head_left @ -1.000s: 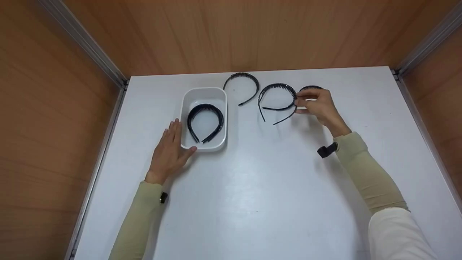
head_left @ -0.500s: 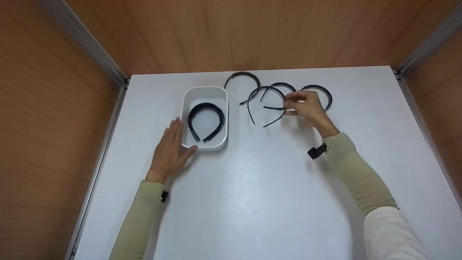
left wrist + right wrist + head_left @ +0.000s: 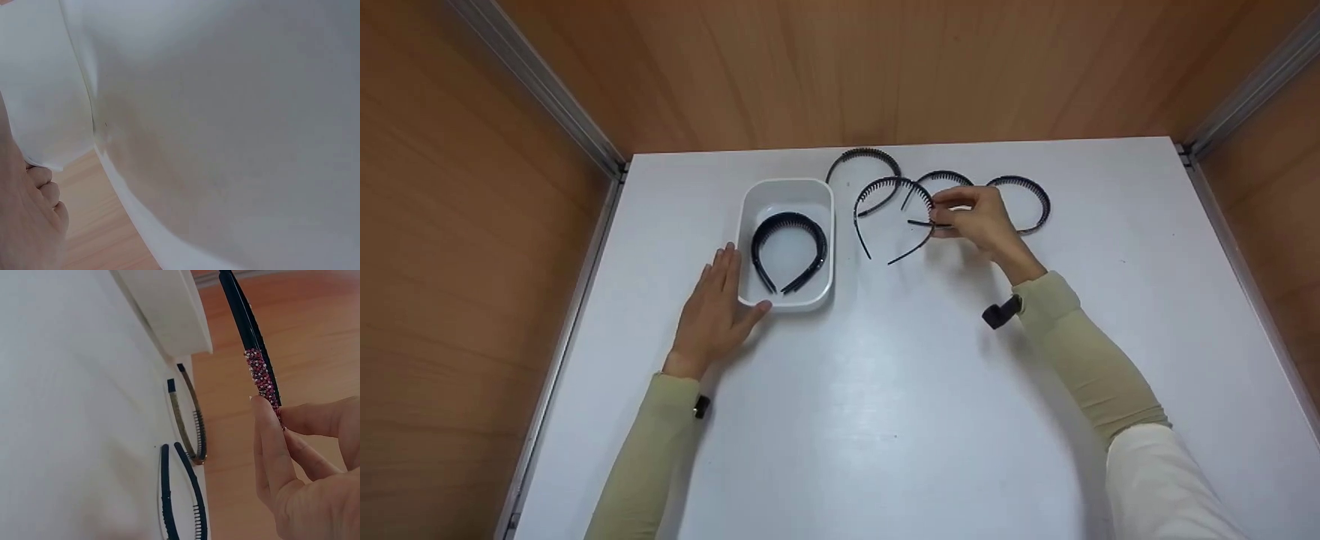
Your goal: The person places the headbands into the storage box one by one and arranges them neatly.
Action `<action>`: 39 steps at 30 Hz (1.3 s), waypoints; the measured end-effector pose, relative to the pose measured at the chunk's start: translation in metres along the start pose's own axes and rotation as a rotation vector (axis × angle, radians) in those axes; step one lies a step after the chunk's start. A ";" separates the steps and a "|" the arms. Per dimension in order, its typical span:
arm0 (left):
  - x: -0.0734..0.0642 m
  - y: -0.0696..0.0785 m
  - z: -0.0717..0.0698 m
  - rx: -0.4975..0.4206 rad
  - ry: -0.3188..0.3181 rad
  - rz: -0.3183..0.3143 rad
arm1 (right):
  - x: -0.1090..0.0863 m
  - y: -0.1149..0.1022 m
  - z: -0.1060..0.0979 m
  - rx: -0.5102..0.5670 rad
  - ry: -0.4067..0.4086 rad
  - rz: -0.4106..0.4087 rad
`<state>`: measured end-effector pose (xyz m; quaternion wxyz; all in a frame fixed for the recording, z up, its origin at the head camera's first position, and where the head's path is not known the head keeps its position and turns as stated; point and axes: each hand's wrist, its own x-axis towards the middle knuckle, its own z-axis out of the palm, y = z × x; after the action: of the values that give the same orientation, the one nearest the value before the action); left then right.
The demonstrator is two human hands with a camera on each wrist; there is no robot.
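Observation:
Between thumb and fingertips, my right hand [image 3: 975, 221] pinches a black toothed headband [image 3: 858, 214], raised above the table with its ends toward me. In the right wrist view this headband [image 3: 242, 312] shows a patch of pink and white beads beside the thumb. My left hand [image 3: 706, 311] lies with straight fingers against the left side and near corner of a white rectangular tub [image 3: 829, 277]. Inside the tub rest black headbands [image 3: 757, 262], stacked so closely that I cannot tell how many. In the left wrist view, the left hand [image 3: 28, 208] touches the tub's wall [image 3: 45, 84].
Behind the held headband, another headband [image 3: 870, 154] lies at the table's back edge. A second headband [image 3: 949, 175], partly hidden by my right hand, and a third headband [image 3: 1046, 206] lie farther right. Wooden panels [image 3: 885, 67] border the white table [image 3: 870, 412].
My right hand has carried the pinched headband leftward toward the tub, away from the headbands lying on the right. My left hand has stayed at the tub.

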<state>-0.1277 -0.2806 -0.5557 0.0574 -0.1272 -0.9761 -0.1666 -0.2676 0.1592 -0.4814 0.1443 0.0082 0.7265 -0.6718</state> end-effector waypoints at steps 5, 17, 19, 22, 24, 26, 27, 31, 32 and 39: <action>0.002 0.001 0.000 0.003 -0.004 0.000 | 0.002 -0.004 0.009 -0.001 -0.008 -0.007; 0.002 0.000 0.002 0.018 0.008 -0.009 | 0.013 -0.011 0.040 0.033 -0.041 -0.034; 0.002 0.000 0.002 0.019 0.000 -0.017 | 0.015 -0.012 0.044 0.034 -0.049 -0.032; 0.001 0.000 0.002 0.018 -0.018 -0.029 | 0.018 -0.013 0.051 0.031 -0.060 -0.028; 0.001 0.000 0.002 0.016 -0.023 -0.034 | 0.020 -0.013 0.056 0.027 -0.070 -0.026; 0.000 0.001 0.001 0.014 -0.032 -0.039 | 0.021 -0.014 0.060 0.024 -0.075 -0.021; 0.000 0.001 0.001 0.013 -0.033 -0.040 | 0.021 -0.014 0.063 0.026 -0.075 -0.018; 0.001 0.002 0.000 0.005 -0.036 -0.044 | 0.024 -0.014 0.071 0.025 -0.075 -0.013; 0.001 0.002 0.001 0.003 -0.036 -0.045 | 0.024 -0.014 0.073 0.026 -0.074 -0.015; 0.001 0.002 0.003 0.000 -0.009 -0.022 | 0.029 -0.015 0.087 0.025 -0.069 -0.001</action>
<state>-0.1283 -0.2777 -0.5580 0.0513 -0.1169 -0.9777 -0.1665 -0.2812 0.0670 -0.4783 0.1686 -0.0137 0.7127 -0.6808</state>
